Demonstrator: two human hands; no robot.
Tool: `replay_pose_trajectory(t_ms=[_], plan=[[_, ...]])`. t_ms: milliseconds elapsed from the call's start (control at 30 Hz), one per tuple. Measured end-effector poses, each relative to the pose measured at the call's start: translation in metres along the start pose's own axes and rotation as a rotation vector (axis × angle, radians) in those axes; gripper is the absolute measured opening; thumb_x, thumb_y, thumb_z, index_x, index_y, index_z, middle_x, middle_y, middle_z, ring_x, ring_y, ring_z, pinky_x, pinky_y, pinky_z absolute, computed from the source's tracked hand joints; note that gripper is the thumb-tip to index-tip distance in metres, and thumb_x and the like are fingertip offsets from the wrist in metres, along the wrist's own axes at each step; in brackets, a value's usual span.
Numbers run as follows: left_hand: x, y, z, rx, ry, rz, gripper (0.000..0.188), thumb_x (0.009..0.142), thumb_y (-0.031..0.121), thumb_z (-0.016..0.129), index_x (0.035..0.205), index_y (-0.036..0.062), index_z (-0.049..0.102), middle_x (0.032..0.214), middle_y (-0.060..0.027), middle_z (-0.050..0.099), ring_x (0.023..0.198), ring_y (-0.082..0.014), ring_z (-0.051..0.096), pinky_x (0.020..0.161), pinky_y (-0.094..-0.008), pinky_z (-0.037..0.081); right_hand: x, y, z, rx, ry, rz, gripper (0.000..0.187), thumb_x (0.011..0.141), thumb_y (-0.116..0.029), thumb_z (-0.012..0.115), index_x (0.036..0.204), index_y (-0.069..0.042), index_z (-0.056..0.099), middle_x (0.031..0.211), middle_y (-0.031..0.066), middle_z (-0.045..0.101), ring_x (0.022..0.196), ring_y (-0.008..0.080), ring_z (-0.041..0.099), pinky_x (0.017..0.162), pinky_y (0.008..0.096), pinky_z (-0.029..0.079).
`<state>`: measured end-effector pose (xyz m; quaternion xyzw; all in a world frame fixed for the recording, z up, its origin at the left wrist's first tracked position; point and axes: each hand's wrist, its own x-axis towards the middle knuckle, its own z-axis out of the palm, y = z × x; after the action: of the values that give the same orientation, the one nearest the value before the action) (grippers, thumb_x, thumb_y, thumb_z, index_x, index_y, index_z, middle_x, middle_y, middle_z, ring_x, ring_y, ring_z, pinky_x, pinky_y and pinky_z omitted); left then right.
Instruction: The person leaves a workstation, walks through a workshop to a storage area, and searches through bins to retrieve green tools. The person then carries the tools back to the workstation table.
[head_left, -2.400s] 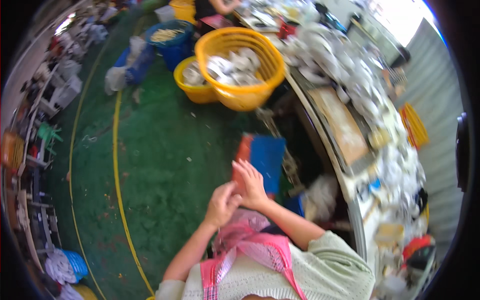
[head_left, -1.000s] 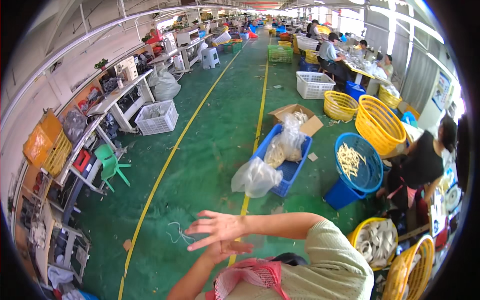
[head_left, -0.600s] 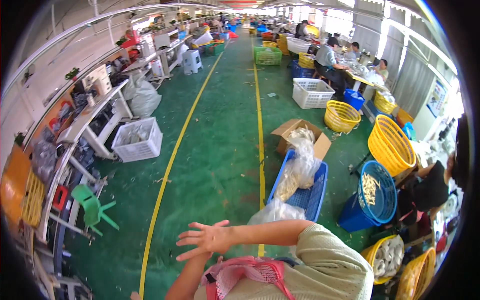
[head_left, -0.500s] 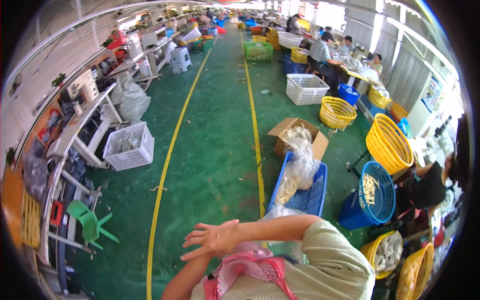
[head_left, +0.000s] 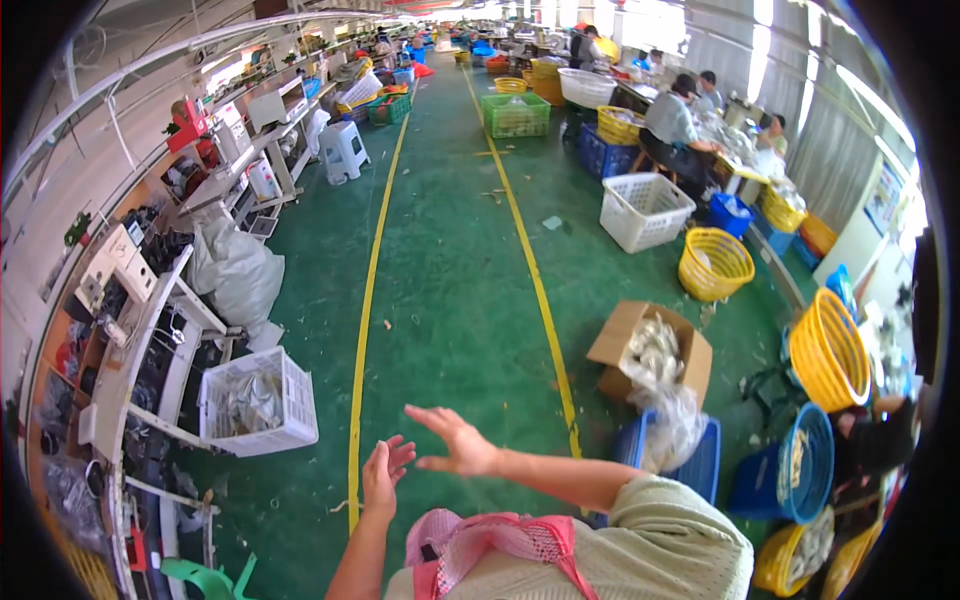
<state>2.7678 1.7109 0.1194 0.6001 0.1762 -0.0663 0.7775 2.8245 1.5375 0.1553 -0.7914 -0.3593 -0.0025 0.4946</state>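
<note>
My left hand (head_left: 384,478) is raised in front of me, its fingers apart and a little bent, holding nothing. Just to its right, my right hand (head_left: 460,443) reaches across with fingers spread and nothing in them. A small gap separates the two hands. Below them, pink mesh cloth with straps (head_left: 500,550) lies over my light knitted top (head_left: 640,545). Both hands are over the green floor (head_left: 455,340), touching none of the baskets or boxes.
Two yellow lines border the aisle. On the left are a white crate (head_left: 262,405), a big sack (head_left: 235,268) and benches. On the right stand an open cardboard box (head_left: 610,345), a blue crate (head_left: 705,465), a blue basket (head_left: 812,465) and yellow baskets (head_left: 715,265). People sit at a table farther off.
My hands were crossed, the right over the left forearm; now they are apart, with the left hand visible. The crates and cardboard box appear lower and farther out to the sides.
</note>
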Motion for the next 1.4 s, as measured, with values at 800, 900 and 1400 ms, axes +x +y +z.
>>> replay_pose_trajectory(t_ms=[800, 900, 1400], plan=[[1.093, 0.393, 0.31, 0.583, -0.575, 0.563, 0.058, 0.085, 0.04, 0.044, 0.129, 0.0032, 0.033, 0.135, -0.0151, 0.031, 0.129, -0.0301, 0.02, 0.103, -0.0384, 0.017, 0.805, 0.716, -0.327, 0.695, 0.212, 0.153, 0.074, 0.084, -0.037, 0.051, 0.135, -0.001, 0.012, 0.135, 0.0137, 0.026, 0.125, 0.0234, 0.025, 0.101, 0.0345, 0.024], [1.224, 0.457, 0.34, 0.78, -0.574, 0.76, 0.055, 0.082, 0.036, 0.05, 0.126, 0.0046, 0.038, 0.132, -0.0166, 0.035, 0.126, -0.0333, 0.025, 0.1, -0.0423, 0.023, 0.917, 0.781, -0.41, 0.678, 0.222, 0.187, 0.075, 0.081, -0.023, 0.058, 0.135, -0.002, 0.011, 0.134, 0.0144, 0.027, 0.123, 0.0235, 0.028, 0.098, 0.0351, 0.03], [1.96, 0.646, 0.576, 0.844, -0.544, 0.913, 0.049, 0.082, 0.032, 0.05, 0.126, 0.0127, 0.041, 0.131, -0.012, 0.037, 0.125, -0.0353, 0.025, 0.093, -0.0569, 0.024, 1.425, 1.229, -0.752, 0.747, 0.193, 0.566, 0.063, 0.083, -0.018, 0.054, 0.134, -0.004, 0.02, 0.133, 0.0121, 0.029, 0.122, 0.0225, 0.029, 0.1, 0.0365, 0.027]])
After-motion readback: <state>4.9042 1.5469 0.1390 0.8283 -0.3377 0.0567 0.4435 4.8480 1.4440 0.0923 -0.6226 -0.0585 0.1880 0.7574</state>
